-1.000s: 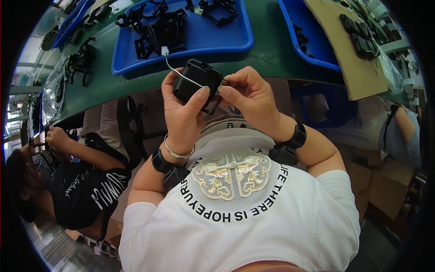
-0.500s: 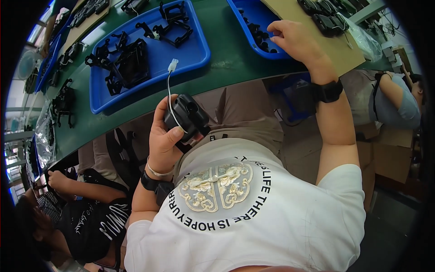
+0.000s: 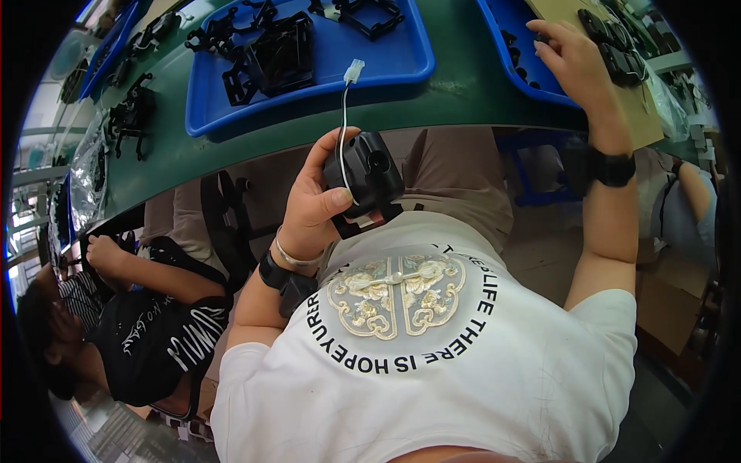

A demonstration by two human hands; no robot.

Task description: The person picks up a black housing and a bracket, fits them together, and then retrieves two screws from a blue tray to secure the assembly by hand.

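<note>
My left hand (image 3: 312, 197) is wrapped round a black plastic housing (image 3: 369, 166) with a round recess, held in front of my lap. A thin white cable (image 3: 344, 116) runs up from it under my thumb and ends in a white connector (image 3: 354, 72). My right hand (image 3: 575, 65) is raised over a blue tray (image 3: 532, 91) at the right. Its thumb and forefinger pinch a small black part (image 3: 543, 38), mostly hidden by the fingers. More small black parts (image 3: 519, 58) lie in that tray.
A larger blue tray (image 3: 424, 58) on the green table (image 3: 455, 100) holds black frames and brackets (image 3: 282, 54). Black assemblies (image 3: 133, 116) lie to its left. Cardboard (image 3: 648, 116) with black units (image 3: 621, 62) is at the right. A co-worker (image 3: 158, 339) sits at the left.
My view has shifted, so the trays appear higher and farther right. My right hand has lifted from among the small parts with one pinched. The left hand still holds the housing.
</note>
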